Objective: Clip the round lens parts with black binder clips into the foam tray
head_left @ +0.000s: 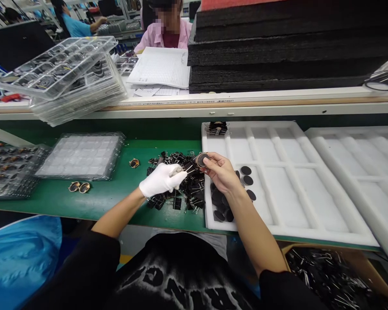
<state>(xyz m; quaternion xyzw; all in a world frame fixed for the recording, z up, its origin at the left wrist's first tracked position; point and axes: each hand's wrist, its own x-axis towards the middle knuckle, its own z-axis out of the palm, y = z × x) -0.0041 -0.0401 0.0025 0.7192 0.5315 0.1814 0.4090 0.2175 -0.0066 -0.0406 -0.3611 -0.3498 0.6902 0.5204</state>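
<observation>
My left hand (161,178), in a white glove, pinches the wire handles of a black binder clip (189,167). My bare right hand (222,171) holds a round black disc (203,160) with a thin brownish edge, gripped between thumb and fingers. The clip's jaw end meets or nearly meets the disc; I cannot tell whether it bites on it. Below both hands spreads a pile of black binder clips (177,202). Several loose black discs (245,170) lie in the near left compartment of a white foam tray (286,183), partly hidden by my right wrist.
Round gold-rimmed pieces (84,187) lie on the green table (116,202), left of the pile. Clear plastic trays (80,157) stand behind them. More clips sit in the foam tray's far left corner and a cardboard box (368,275). A shelf (168,110) crosses behind; a co-worker sits beyond.
</observation>
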